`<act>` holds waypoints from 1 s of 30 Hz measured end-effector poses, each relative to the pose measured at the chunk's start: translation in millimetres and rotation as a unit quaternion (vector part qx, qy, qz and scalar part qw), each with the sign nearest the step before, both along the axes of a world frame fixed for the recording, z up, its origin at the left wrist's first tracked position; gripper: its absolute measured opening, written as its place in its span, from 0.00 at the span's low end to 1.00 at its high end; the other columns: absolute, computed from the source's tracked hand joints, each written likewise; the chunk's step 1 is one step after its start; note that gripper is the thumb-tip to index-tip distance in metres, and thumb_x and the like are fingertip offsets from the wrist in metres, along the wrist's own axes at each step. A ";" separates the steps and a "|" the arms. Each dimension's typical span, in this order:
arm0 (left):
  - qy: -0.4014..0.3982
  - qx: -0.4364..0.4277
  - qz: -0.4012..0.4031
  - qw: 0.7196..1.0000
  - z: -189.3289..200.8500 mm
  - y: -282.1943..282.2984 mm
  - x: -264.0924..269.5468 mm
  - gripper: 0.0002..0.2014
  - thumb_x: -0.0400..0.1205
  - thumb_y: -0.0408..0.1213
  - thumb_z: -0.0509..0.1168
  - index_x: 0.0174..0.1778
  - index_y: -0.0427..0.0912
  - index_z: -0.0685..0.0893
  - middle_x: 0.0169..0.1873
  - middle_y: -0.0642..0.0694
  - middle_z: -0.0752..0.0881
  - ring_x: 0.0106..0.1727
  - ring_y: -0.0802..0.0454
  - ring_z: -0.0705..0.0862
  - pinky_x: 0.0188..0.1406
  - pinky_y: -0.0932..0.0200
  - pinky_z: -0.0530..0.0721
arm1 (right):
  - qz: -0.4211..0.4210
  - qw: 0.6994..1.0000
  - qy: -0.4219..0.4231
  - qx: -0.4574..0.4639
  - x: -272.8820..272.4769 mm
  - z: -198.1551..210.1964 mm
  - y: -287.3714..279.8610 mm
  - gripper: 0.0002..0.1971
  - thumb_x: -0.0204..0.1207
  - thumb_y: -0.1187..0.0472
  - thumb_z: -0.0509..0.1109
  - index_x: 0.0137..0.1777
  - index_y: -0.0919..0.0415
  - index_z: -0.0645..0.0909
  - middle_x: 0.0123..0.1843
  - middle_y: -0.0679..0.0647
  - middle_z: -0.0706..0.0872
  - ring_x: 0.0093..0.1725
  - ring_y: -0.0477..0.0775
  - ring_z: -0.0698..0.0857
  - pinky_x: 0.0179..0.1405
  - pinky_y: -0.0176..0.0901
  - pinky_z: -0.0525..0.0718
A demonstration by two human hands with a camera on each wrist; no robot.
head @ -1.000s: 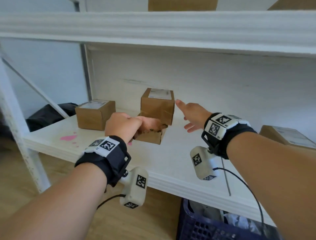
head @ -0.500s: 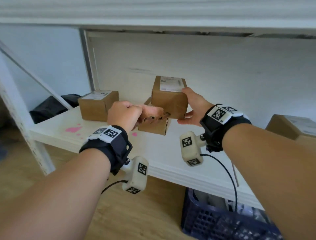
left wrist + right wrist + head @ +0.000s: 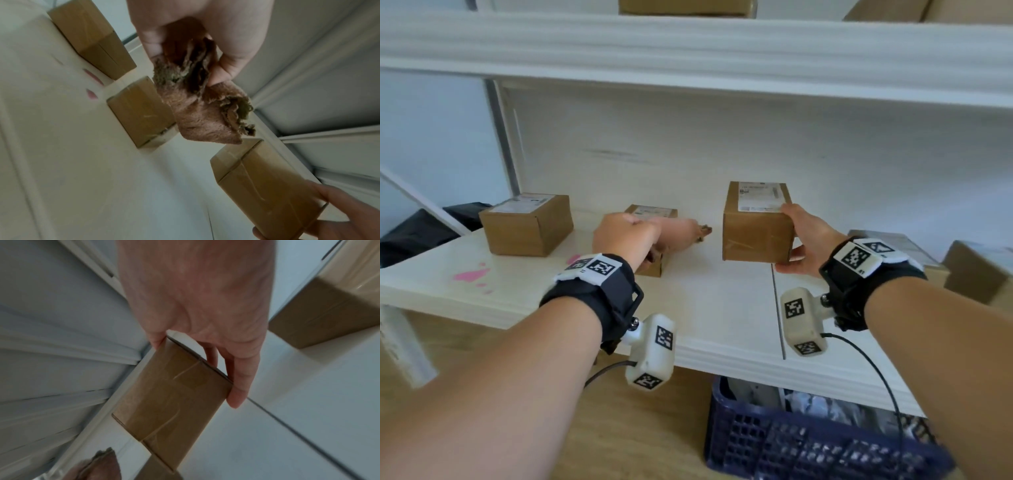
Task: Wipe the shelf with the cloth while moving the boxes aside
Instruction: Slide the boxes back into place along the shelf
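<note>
My right hand grips a tall cardboard box by its right side, thumb at the top edge and fingers near the bottom edge. The box is upright at the level of the white shelf; I cannot tell whether it touches. My left hand holds a bunched brown cloth over a low cardboard box. The cloth hangs from the curled fingers, clear of the shelf. A third box stands further left.
Pink stains mark the shelf's left part. More boxes stand at the right end. An upper shelf board hangs overhead. Under the shelf there is a dark blue crate, and a black bag lies at the far left.
My right hand reached the tall box that stood on the low box, gripped it and carried it off to the right. The left hand with the cloth stayed over the low box.
</note>
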State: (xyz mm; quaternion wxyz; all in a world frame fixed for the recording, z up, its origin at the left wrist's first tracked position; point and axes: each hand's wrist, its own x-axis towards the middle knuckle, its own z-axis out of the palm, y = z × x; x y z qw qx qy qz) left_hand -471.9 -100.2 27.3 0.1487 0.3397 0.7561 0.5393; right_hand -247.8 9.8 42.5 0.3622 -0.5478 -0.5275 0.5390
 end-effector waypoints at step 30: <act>0.025 -0.013 -0.071 0.997 -41.4 51.9 35.7 0.15 0.64 0.33 0.66 0.41 0.26 0.87 0.29 0.41 0.83 0.33 0.48 0.78 0.34 0.56 0.75 | -0.021 0.981 -0.177 -0.069 40.2 -41.5 16.3 0.31 0.81 0.35 0.50 0.69 0.60 0.70 0.56 0.68 0.85 0.52 0.67 0.88 0.46 0.54 0.88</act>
